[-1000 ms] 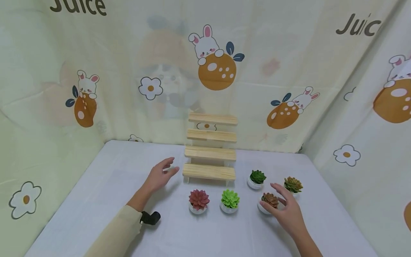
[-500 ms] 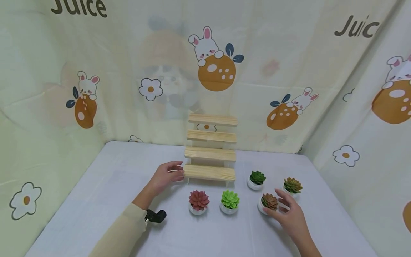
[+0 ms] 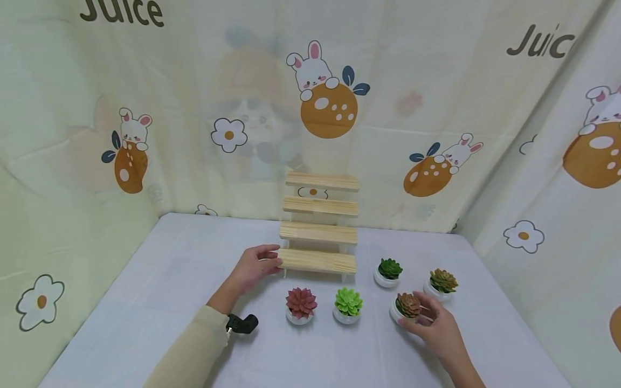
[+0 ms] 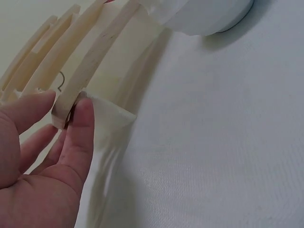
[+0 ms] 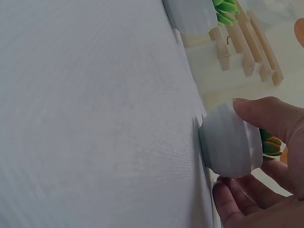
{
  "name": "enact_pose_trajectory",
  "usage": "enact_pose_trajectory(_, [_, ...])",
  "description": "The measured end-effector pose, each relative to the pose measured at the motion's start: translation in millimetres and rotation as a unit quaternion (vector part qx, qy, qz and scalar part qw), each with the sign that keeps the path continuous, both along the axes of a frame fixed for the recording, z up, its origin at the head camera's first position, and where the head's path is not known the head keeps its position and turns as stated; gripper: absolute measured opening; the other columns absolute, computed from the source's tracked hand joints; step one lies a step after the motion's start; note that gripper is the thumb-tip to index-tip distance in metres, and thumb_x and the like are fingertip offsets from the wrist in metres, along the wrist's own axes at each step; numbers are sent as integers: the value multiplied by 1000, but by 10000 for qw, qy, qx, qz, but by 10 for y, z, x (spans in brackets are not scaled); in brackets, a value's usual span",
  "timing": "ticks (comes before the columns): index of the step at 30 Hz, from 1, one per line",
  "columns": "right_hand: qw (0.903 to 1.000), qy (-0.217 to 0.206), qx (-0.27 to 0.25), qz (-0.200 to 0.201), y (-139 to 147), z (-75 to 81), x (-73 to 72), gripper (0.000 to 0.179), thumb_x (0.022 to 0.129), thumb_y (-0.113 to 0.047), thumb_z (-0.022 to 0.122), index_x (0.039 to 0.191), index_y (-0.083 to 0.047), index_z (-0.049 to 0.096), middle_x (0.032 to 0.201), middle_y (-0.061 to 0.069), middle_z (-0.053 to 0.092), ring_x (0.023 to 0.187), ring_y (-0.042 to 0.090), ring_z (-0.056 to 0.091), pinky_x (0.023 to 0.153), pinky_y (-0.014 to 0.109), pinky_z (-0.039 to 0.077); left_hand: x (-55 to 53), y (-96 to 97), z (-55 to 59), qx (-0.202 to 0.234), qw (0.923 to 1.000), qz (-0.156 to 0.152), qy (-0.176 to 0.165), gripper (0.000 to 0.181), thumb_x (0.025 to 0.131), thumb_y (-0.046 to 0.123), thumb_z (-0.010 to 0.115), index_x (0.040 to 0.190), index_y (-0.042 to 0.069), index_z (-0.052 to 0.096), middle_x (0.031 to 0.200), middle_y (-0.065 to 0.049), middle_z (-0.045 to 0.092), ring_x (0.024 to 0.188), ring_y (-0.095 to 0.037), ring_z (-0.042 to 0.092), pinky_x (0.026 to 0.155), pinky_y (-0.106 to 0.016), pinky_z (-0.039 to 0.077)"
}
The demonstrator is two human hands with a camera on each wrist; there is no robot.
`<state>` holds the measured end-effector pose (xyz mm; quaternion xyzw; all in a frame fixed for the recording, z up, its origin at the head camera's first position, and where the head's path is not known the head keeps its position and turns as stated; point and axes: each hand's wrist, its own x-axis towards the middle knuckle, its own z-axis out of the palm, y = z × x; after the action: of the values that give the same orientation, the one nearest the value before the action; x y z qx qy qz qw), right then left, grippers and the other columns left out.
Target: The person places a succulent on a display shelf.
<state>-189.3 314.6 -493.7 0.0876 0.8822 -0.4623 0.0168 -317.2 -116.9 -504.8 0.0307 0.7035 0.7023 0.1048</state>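
My left hand (image 3: 252, 269) pinches the left end of the lowest board on a four-tier wooden display stand (image 3: 317, 261). In the left wrist view its fingertips (image 4: 81, 114) lie against that board's end (image 4: 66, 102). Over on the right, my right hand (image 3: 439, 326) holds a brown succulent (image 3: 408, 305) in a small white pot, upright on the table. In the right wrist view the thumb rests on the rim of the pot (image 5: 230, 142), with fingers curled around its other side. Part of the plant is hidden by the thumb there.
Before the stand sit a red succulent (image 3: 301, 303) and a bright green succulent (image 3: 348, 302), both in white pots. A dark green one (image 3: 390, 268) and an olive-brown one (image 3: 443, 281) stand farther right. A printed curtain (image 3: 194, 178) hangs behind the white table (image 3: 165, 280).
My left hand has moved right to the stand and taken hold of its lowest board. The right hand's fingers have closed in around the brown succulent's pot, which stays in place.
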Motion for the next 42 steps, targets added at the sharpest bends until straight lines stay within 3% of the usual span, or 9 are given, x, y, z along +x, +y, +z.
enact_pose_trajectory(5, [10000, -16, 49, -50, -7, -3, -13, 85, 78, -29, 91, 148, -4, 50, 144, 23, 58, 114, 9, 62, 84, 10, 54, 5, 26, 21, 9, 10000, 47, -11, 48, 94, -1, 69, 141, -1, 58, 124, -23, 61, 97, -20, 70, 91, -39, 64])
enact_pose_trajectory(12, [10000, -13, 64, 5, -1, -22, -8, 86, 78, -30, 91, 148, -1, 49, 144, 26, 57, 130, 36, 59, 93, 23, 59, -6, 39, 20, 21, 9998, 136, -120, 48, 94, -2, 69, 140, -1, 59, 124, -23, 63, 98, -20, 70, 90, -38, 64])
enact_pose_trajectory(20, [10000, -20, -95, -12, 9, -27, -20, 86, 78, -29, 90, 148, -1, 49, 145, 26, 56, 131, 35, 59, 93, 21, 59, -15, 67, 36, 51, 9995, 264, -189, 45, 95, -1, 69, 139, 1, 61, 122, -22, 63, 95, -21, 70, 90, -40, 64])
enact_pose_trajectory(29, [9999, -49, -62, -130, 26, -76, -20, 86, 76, -33, 91, 146, -2, 53, 134, 22, 66, 113, 23, 70, 80, 16, 58, -3, 90, -8, 225, 9983, 473, -264, 45, 93, -3, 70, 138, 0, 62, 118, -20, 66, 92, -19, 71, 85, -35, 65])
enact_pose_trajectory(42, [9985, 112, -492, 190, -122, -38, -36, 82, 76, -26, 92, 146, -4, 55, 144, 23, 59, 115, 20, 71, 85, 20, 60, -1, 86, -32, 340, 9977, 500, -292, 43, 95, -2, 68, 137, 0, 62, 123, -22, 66, 92, -19, 71, 86, -35, 65])
